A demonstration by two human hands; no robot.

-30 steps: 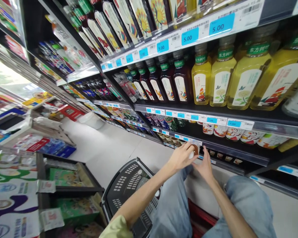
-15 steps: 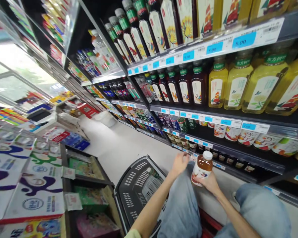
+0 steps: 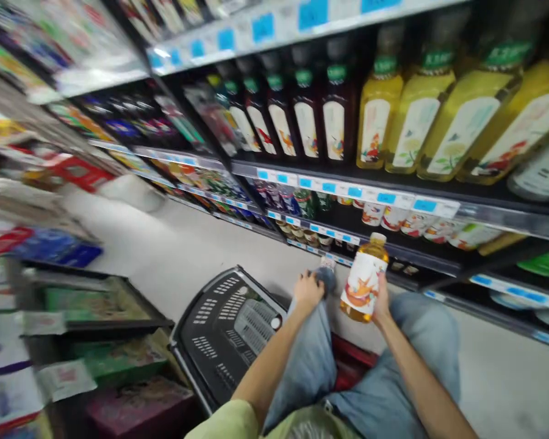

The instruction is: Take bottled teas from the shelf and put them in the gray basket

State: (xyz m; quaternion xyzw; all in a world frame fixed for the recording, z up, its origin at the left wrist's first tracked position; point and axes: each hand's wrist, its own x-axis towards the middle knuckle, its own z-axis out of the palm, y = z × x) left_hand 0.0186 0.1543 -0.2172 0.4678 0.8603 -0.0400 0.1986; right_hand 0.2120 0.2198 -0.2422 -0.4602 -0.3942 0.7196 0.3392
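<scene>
"Lower centre?"

"Black basket (image 3: 213,329), then the left hand (image 3: 308,291), fingers half-curled; can't tell on what."

"Right of centre?"

"An amber-filled bottle (image 3: 363,280), the right hand (image 3: 381,300) closed round it, before a shelf edge (image 3: 432,263); floor (image 3: 507,372) spreads lower right."

Shopping basket (image 3: 204,332) on floor (image 3: 196,238), left of the left leg (image 3: 308,360). Drink bottle (image 3: 363,283) in right hand (image 3: 381,302) — before shelving (image 3: 489,224). Left hand (image 3: 308,291) — left of the bottle.

Capped amber bottle (image 3: 363,281) (white-labelled), held.

Open floor (image 3: 238,247) between basket (image 3: 196,323) and shelves (image 3: 507,222)
</scene>
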